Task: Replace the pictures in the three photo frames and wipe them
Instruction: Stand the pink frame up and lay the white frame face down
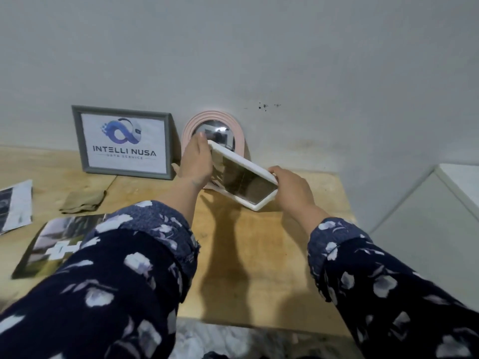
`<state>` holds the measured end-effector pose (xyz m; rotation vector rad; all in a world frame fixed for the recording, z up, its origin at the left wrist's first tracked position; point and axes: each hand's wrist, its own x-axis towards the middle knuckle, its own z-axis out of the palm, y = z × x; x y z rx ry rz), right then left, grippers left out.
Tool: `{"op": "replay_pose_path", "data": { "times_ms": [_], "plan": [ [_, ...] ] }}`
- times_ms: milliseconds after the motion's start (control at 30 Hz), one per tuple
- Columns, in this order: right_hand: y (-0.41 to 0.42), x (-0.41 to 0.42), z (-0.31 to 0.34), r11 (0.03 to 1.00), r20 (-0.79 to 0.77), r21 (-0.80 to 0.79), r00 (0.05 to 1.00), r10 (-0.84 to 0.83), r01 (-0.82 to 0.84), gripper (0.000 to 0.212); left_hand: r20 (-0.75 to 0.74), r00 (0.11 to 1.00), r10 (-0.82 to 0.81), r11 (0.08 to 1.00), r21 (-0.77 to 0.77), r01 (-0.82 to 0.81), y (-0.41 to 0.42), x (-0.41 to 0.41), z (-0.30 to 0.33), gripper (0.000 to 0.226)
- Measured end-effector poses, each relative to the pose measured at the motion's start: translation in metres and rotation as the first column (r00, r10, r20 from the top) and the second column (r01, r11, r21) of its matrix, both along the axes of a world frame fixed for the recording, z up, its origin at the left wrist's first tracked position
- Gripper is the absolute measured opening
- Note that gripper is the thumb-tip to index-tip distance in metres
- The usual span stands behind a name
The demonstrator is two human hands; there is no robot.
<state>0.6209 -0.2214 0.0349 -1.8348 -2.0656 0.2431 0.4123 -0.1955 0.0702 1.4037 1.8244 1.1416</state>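
Observation:
I hold a white rectangular photo frame (243, 180) tilted above the wooden table (298, 229), its glass side up and reflecting. My left hand (195, 161) grips its far left end and my right hand (291, 186) grips its near right end. Behind it a pink oval frame (239, 130) leans on the wall, partly hidden by the white frame and my left hand. A grey frame (124, 142) with an "INTELLI NUSA" logo picture stands against the wall at the left. A folded tan cloth (83, 202) lies in front of it.
Two loose printed pictures lie on the table's left, one (15, 206) at the edge and a darker one (54, 242) partly under my left sleeve. A white cabinet (427, 216) stands right of the table. The grey wall (259, 47) is close behind.

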Motion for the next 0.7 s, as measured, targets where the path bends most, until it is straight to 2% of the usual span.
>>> {"op": "replay_pose_path", "data": {
  "times_ms": [67,200,467,567,700],
  "plan": [
    [-0.003,-0.02,-0.001,0.999,0.045,0.02,0.998,0.034,-0.035,0.043,-0.044,0.999,0.003,0.996,-0.085,-0.007,-0.01,-0.015,-0.001,0.062],
    [-0.018,-0.058,-0.01,0.995,0.138,0.062,0.988,0.071,-0.081,0.045,-0.035,0.999,-0.014,0.977,-0.213,0.007,-0.027,-0.052,-0.017,0.069],
    [-0.065,-0.088,-0.033,0.991,0.235,0.122,0.971,0.029,-0.06,0.063,-0.024,0.999,0.027,0.967,-0.252,-0.032,-0.059,-0.089,-0.057,0.06],
    [-0.082,-0.09,-0.052,0.981,0.247,0.184,0.969,0.007,-0.054,0.059,-0.112,0.993,0.033,0.964,-0.259,-0.062,-0.07,-0.09,-0.074,0.053],
    [-0.108,-0.091,-0.078,0.983,0.299,0.182,0.954,-0.017,-0.039,0.062,-0.194,0.978,0.073,0.954,-0.272,-0.125,-0.089,-0.087,-0.097,0.043]
  ]
}}
